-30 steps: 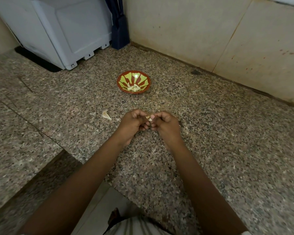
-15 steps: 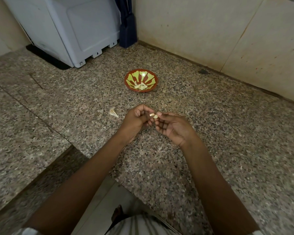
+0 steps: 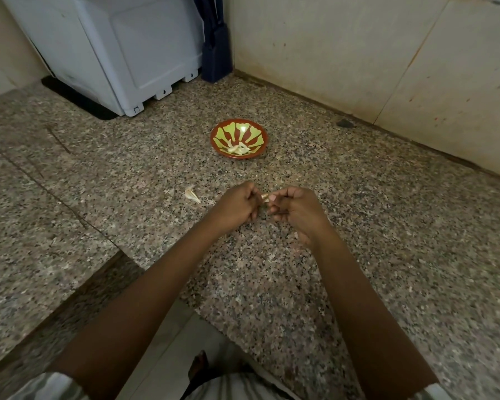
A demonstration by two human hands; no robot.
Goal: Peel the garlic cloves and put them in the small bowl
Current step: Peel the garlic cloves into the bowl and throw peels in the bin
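Just above the granite counter, a little short of the small bowl, I hold a garlic clove between both hands. My left hand is curled, its fingertips pinching one end of the clove; my right hand is curled too and pinches the other end. Only a pale sliver of the clove shows between them, so I cannot tell how much skin is left on it. I judge that the peeling of this clove is under way: one hand steadies it while the other works the skin loose. I keep my hands low and close to the bowl so that the drop-off is a short reach forward.

The bowl, red with green petals painted inside, sits well clear of my hands toward the wall and already holds a few peeled cloves at its bottom. A scrap of garlic skin lies on the stone to the left of my left hand, apart from the bowl, which keeps the waste out of it.

The counter is speckled granite and meets a beige tiled wall at the back. A white appliance stands in the far left corner on a dark mat, with a dark blue object beside it. A small dark lump lies by the wall.
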